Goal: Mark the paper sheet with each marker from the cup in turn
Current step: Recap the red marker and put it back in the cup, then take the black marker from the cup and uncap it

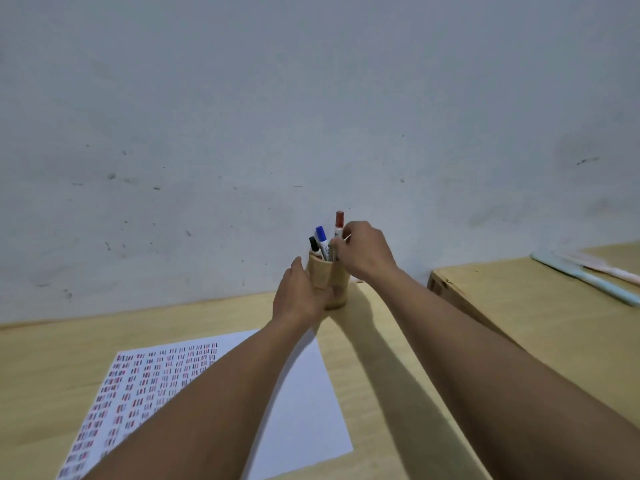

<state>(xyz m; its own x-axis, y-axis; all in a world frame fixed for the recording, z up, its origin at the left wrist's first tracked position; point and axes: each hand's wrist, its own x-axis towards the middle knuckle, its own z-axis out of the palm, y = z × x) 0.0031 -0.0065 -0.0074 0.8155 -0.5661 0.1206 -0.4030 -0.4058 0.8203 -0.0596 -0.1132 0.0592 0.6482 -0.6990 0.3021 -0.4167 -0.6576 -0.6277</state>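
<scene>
A wooden cup (337, 285) stands on the table near the wall. In it stand a black-capped marker (314, 245), a blue-capped marker (321, 239) and a red-capped marker (339, 223), which sits higher than the others. My left hand (299, 296) is wrapped around the cup's left side. My right hand (363, 249) is at the cup's rim, fingers pinched on the red-capped marker's barrel. The white paper sheet (304, 403) lies in front of me, its left half covered with rows of short red, blue and black strokes; my left forearm crosses over it.
The light wooden table (381, 393) meets a pale wall (311, 116) just behind the cup. A second wooden surface (536, 306) adjoins at right, with a light blue utensil (588, 282) and a pink one (613, 270) lying on it.
</scene>
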